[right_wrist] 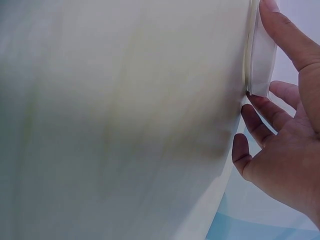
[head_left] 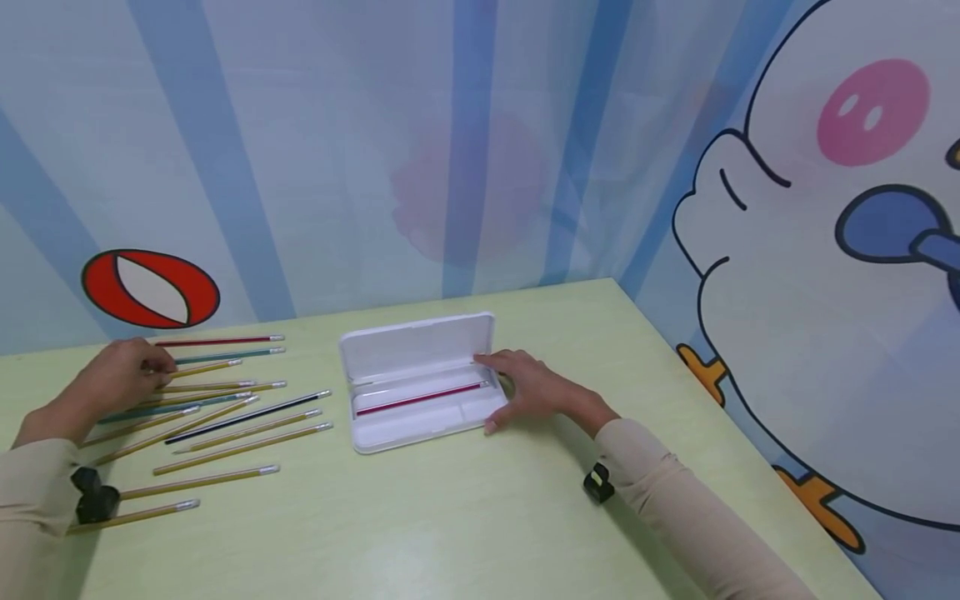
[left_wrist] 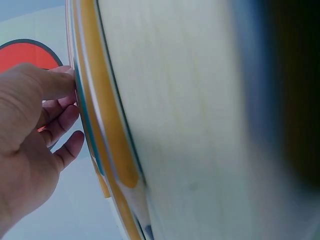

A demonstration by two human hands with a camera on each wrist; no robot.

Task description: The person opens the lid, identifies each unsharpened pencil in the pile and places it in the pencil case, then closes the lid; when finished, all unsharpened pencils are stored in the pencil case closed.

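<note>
A white pencil case (head_left: 435, 435) lies open near the table's far edge, its long axis running left to right, right end slightly farther back. Inside, a red pencil (head_left: 420, 400) lies lengthwise, eraser to the right. The right hand (head_left: 536, 385) holds the case's right end, thumb at the near corner, fingers spread toward the lid. Leftward, loose pencils (head_left: 247, 417) fan out on the table (head_left: 450, 533), erasers rightward. Over their far-left ends bends the left hand (head_left: 116, 379), fingers curled; whether it pinches one I cannot tell.
</note>
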